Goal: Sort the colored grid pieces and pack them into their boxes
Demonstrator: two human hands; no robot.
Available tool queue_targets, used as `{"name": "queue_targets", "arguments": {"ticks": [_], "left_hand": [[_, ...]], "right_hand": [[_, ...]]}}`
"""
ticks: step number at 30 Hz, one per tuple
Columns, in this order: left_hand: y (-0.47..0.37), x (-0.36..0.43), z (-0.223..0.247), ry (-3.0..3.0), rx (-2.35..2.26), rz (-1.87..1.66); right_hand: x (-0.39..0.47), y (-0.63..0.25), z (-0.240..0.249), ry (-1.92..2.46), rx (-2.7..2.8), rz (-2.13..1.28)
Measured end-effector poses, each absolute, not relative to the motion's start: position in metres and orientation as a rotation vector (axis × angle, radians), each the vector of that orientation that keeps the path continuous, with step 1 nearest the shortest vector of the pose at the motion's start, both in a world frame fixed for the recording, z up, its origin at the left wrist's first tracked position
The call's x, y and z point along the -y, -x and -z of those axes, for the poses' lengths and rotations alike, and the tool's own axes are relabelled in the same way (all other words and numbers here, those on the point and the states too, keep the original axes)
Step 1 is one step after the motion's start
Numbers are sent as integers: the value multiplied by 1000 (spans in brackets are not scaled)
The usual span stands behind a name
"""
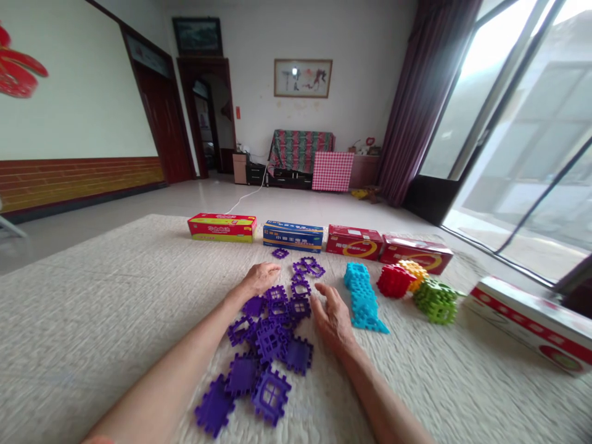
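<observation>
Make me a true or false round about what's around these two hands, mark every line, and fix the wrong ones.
1. Purple pieces lie between the left hand and the right hand. True.
2. Beyond them, a blue box stands beside a dark red box. True.
3. The right hand is clenched in a fist. False: it is open.
4. Light-blue blocks, red blocks and green blocks lie right of the right hand. True.
5. Every purple piece is solid. False: several have openings.
6. The red blocks lie right of the green blocks. False: they lie left.

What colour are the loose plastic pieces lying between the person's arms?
The loose plastic pieces are deep purple, best seen in the head view.
</observation>
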State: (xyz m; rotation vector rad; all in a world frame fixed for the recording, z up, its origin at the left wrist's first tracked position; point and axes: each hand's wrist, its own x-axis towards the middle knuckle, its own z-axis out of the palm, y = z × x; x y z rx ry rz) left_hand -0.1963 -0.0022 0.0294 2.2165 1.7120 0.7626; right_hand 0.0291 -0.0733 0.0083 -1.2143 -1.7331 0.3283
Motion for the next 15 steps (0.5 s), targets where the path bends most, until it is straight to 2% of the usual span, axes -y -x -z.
{"name": "queue_targets", "arguments": {"ticks": [8, 15], "left_hand": [[171, -67, -22, -2373, -1856, -683], [169, -69, -28, -2440, -1849, -534]], "right_hand": [[71, -29, -4, 1236, 1687, -385], [71, -29, -4, 1228, 1661, -385]]}}
